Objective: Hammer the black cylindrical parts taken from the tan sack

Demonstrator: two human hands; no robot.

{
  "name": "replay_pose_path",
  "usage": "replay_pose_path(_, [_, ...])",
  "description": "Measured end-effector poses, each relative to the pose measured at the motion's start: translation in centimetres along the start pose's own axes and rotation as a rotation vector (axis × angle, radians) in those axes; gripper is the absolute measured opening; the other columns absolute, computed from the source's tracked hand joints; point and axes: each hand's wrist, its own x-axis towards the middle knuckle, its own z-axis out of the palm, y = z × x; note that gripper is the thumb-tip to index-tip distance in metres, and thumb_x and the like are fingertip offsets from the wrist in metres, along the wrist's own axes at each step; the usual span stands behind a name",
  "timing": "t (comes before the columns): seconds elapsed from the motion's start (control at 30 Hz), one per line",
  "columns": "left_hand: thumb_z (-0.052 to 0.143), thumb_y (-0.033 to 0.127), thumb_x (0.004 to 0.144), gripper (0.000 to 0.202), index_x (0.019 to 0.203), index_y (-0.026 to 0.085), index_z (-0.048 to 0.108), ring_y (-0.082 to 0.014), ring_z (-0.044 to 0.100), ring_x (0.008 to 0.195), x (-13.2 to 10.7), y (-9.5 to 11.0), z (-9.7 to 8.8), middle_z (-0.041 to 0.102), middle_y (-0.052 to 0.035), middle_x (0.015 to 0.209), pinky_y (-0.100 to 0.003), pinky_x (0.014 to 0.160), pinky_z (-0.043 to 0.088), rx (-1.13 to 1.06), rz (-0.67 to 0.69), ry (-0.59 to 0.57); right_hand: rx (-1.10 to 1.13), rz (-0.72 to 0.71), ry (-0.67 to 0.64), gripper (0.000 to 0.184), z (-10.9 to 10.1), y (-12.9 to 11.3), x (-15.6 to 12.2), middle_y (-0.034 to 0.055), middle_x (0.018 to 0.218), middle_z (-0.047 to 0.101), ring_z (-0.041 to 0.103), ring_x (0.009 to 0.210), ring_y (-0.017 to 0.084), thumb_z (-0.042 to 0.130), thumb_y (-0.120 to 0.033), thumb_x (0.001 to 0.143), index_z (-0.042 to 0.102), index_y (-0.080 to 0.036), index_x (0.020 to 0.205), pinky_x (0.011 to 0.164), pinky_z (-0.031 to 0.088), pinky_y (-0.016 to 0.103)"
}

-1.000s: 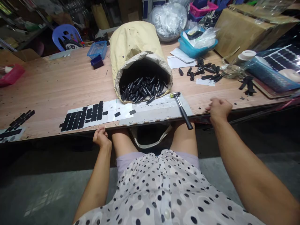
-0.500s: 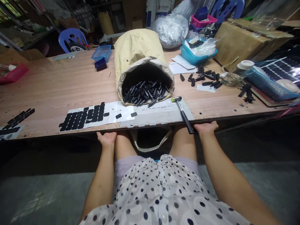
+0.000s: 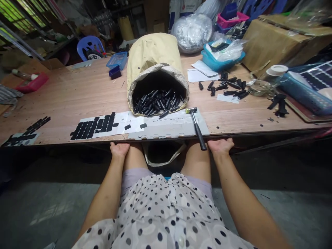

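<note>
My left hand [image 3: 120, 149] is palm up under the front edge of the wooden table [image 3: 62, 93], thumb stretched out and the other fingers hidden beneath the tabletop. Likewise my right hand [image 3: 220, 144] is palm up under the same edge, thumb apart, fingertips out of sight. Both look open. A hammer [image 3: 197, 131] lies between them, nearer the right hand, its black handle sticking out past the edge. Its head rests on a grey board [image 3: 168, 126]. Behind this, a paper sack [image 3: 155, 48] lies on its side, mouth towards me, with many black pen-shaped pieces [image 3: 158, 102] inside.
Black rounded pads [image 3: 94, 126] cover a white sheet at left. Loose black pieces [image 3: 233, 84] lie at right, near a blue basket [image 3: 223, 58], a cardboard box [image 3: 280, 41] and a glass jar [image 3: 261, 83]. A red tray [image 3: 33, 83] stands far left.
The view has turned slightly left, so more of the table's left end shows. Both hands keep their places under the edge; the hammer and sack lie as before.
</note>
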Motion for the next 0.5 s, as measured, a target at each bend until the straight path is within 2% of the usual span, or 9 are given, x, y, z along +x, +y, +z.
replay_pose_path(0.13, [0.008, 0.054, 0.102, 0.070, 0.140, 0.017, 0.055, -0.0289, 0.062, 0.125, -0.7, -0.1, 0.2, 0.061, -0.0205, 0.138, -0.055, 0.098, 0.052, -0.019, 0.001, 0.044, 0.144, 0.009, 0.041, 0.066, -0.4, 0.1, -0.7, 0.0064, 0.108, 0.070, 0.066, 0.101, 0.028, 0.027, -0.066, 0.076, 0.065, -0.031, 0.117, 0.090, 0.054, 0.056])
replay_pose_path(0.33, [0.014, 0.050, 0.104, 0.065, 0.139, 0.013, 0.054, -0.0261, 0.065, 0.119, -1.1, -0.8, -0.4, 0.066, -0.0202, 0.130, -0.049, 0.100, 0.052, -0.073, 0.057, 0.088, 0.125, -0.018, 0.085, 0.060, -1.0, 0.1, -0.9, 0.0067, 0.109, 0.071, 0.066, 0.105, 0.029, 0.029, -0.059, 0.077, 0.067, -0.030, 0.114, 0.089, 0.056, 0.057])
replay_pose_path(0.5, [0.018, 0.053, 0.104, 0.064, 0.134, 0.013, 0.058, -0.0253, 0.065, 0.119, -1.3, -1.1, -1.4, 0.067, -0.0192, 0.129, -0.048, 0.106, 0.048, -0.082, 0.077, 0.020, 0.105, -0.028, 0.102, 0.058, -1.5, -0.3, -1.1, 0.0067, 0.105, 0.071, 0.067, 0.104, 0.031, 0.033, -0.060, 0.075, 0.068, -0.030, 0.110, 0.087, 0.056, 0.061])
